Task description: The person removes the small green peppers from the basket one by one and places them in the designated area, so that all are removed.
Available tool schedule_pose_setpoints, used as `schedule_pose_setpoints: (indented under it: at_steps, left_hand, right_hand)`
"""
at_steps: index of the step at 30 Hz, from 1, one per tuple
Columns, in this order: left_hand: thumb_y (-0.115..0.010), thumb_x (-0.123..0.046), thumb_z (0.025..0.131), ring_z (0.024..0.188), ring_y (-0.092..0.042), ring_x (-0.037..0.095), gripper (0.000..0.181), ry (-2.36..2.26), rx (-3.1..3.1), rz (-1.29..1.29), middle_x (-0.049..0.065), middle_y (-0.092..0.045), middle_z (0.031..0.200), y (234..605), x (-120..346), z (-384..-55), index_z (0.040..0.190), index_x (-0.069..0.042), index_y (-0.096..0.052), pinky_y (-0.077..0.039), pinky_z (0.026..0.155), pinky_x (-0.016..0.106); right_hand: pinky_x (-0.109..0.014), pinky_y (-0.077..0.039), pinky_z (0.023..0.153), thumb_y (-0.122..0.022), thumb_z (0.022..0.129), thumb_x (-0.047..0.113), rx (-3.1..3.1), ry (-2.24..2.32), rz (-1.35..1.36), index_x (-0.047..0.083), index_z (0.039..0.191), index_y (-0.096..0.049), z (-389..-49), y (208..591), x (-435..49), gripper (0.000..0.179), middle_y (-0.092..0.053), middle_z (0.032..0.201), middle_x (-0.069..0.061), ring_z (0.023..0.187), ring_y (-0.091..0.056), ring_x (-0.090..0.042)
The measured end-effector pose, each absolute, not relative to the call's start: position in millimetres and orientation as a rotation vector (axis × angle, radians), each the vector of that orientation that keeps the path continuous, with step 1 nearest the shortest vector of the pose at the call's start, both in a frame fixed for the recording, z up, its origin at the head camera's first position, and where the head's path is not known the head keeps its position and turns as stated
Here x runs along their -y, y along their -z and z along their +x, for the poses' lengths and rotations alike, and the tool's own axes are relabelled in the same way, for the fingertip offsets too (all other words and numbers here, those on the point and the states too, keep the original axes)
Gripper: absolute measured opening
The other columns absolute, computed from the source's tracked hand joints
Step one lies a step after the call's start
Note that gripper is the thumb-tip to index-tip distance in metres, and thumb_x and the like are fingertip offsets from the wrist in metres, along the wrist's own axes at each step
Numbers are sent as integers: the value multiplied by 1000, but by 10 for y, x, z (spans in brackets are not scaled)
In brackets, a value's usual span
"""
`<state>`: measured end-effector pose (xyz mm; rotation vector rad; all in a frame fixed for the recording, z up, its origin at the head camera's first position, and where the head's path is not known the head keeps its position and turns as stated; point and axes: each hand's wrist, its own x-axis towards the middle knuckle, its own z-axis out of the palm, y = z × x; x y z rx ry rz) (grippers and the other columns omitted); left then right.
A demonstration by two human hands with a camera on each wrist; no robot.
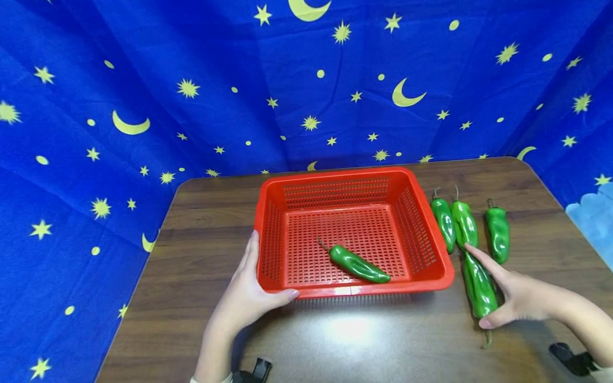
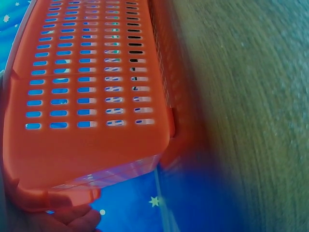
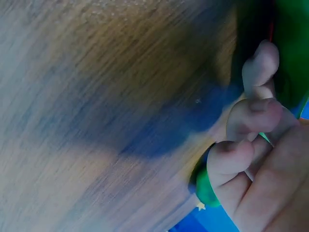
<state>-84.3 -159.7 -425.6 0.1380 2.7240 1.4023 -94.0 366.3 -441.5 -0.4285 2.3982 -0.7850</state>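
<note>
A red plastic basket [image 1: 335, 177] with slotted walls stands on the table. Inside, near its front wall, lies one green pepper [image 1: 356, 264]. My left hand [image 1: 244, 295] holds the basket's near left corner, thumb on the front rim and fingers along the left side. To the right of the basket, my right hand [image 1: 522, 292] grips another green pepper [image 1: 480, 287] lengthwise, thumb near the stem end and index finger at the far end. In the right wrist view, curled fingers [image 3: 260, 116] sit against green skin; the contact is partly hidden.
Three more green peppers lie beyond my right hand: a dark one [image 1: 444, 223] beside the basket, a lighter one [image 1: 464, 223], and one [image 1: 498, 234] farther right. A blue cloth [image 1: 268, 127] with yellow stars and moons hangs behind the brown wooden table [image 1: 191, 255].
</note>
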Motion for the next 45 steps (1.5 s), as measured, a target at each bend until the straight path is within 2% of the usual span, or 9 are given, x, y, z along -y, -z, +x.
schedule_pose_setpoints:
  at_steps: [2, 5, 7, 10, 12, 23, 31, 38, 45]
  left_hand:
    - [-90, -61, 57, 143, -38, 23, 138, -1401, -2727, 129, -7, -14, 166, 4258, 1598, -839, 159, -39, 1, -42, 110, 55]
    - [-89, -62, 58, 145, -35, 26, 138, -1390, -2739, 133, -5, -11, 167, 4258, 1604, -832, 159, -38, 2, -39, 111, 56]
    - [-89, -62, 57, 146, -33, 27, 139, -1391, -2746, 148, -4, -10, 167, 4254, 1605, -832, 159, -36, 2, -37, 112, 56]
    - [-89, -62, 57, 147, -32, 28, 139, -1399, -2748, 170, -4, -9, 167, 4247, 1605, -835, 159, -35, 2, -36, 113, 57]
    - [-89, -62, 57, 147, -32, 28, 139, -1396, -2751, 176, -4, -9, 167, 4247, 1605, -836, 159, -35, 2, -36, 113, 57]
    - [-88, -64, 57, 148, -29, 28, 140, -1374, -2752, 150, -6, -6, 168, 4245, 1600, -839, 159, -35, 3, -36, 112, 58]
    - [-87, -67, 55, 150, -25, 27, 142, -1362, -2736, 112, -8, -3, 168, 4230, 1592, -838, 159, -36, 5, -35, 113, 58]
    - [-89, -64, 55, 148, -29, 25, 141, -1395, -2720, 115, -9, -4, 167, 4237, 1586, -842, 158, -38, 4, -37, 112, 57]
    - [-88, -64, 57, 148, -29, 28, 141, -1381, -2730, 140, -7, -5, 167, 4251, 1602, -856, 159, -36, 5, -37, 112, 57]
  right_hand:
    - [-62, -49, 82, -90, 68, 33, -2404, 772, -427, 22, 157, 22, -936, 4412, -3664, 143, -21, 146, -49, 116, -51, -56]
    - [-45, -52, 76, -87, 72, 38, -2458, 693, -438, 22, 158, 19, -923, 4382, -3666, 137, -46, 131, -44, 105, -61, -41]
    - [-31, -49, 64, -85, 75, 40, -2498, 652, -444, 20, 159, 14, -923, 4342, -3675, 131, -62, 107, -29, 86, -64, -21]
    - [-23, -35, 50, -81, 79, 43, -2568, 569, -418, 18, 160, 7, -951, 4236, -3707, 122, -55, 82, -4, 60, -46, -4]
    - [-22, -33, 48, -80, 80, 43, -2599, 539, -396, 18, 160, 4, -1010, 4139, -3729, 118, -50, 81, 0, 57, -41, -3]
    - [-23, -37, 54, -89, 72, 22, -2748, 686, -682, 25, 157, -19, -1636, 3512, -3474, 110, -56, 86, 5, 64, -47, -4]
    - [-26, -41, 57, -86, 77, 25, -2569, 704, -834, 26, 155, -24, -2044, 3176, -2930, 100, -58, 95, -2, 70, -49, -10]
    - [-30, -45, 71, -88, 71, 39, -2504, 370, -935, 37, 155, -24, -2239, 3143, -2287, 105, -60, 97, 1, 85, -54, -16]
    - [-33, -49, 72, -90, 67, 37, -2336, 218, -957, 43, 156, -15, -2261, 3372, -1855, 117, -64, 97, -4, 87, -57, -17]
